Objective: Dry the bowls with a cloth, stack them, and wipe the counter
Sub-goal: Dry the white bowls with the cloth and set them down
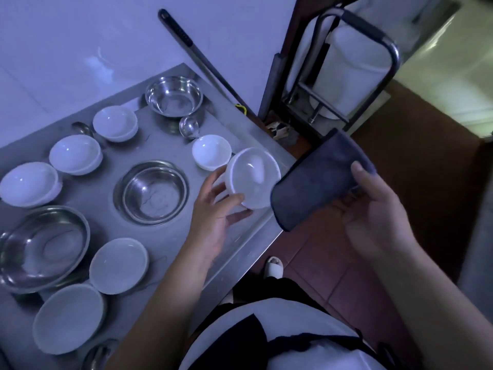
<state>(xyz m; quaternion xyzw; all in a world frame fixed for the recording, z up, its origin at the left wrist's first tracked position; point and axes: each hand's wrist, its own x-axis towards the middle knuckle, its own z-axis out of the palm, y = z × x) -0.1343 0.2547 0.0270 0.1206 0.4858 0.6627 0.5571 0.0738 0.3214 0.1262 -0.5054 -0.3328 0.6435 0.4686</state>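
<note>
Both hands busy: left gripping tilted white bowl, right gripping folded dark cloth.

Single head-worn view, steeply down, close over the counter

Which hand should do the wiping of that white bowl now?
The right hand: it already holds the dark cloth, just beside the white bowl. The left hand grips that bowl, tilted above the counter's edge.

White bowl tilted up off the counter edge, dark blue cloth folded right beside it, other bowls sitting upright.
</note>
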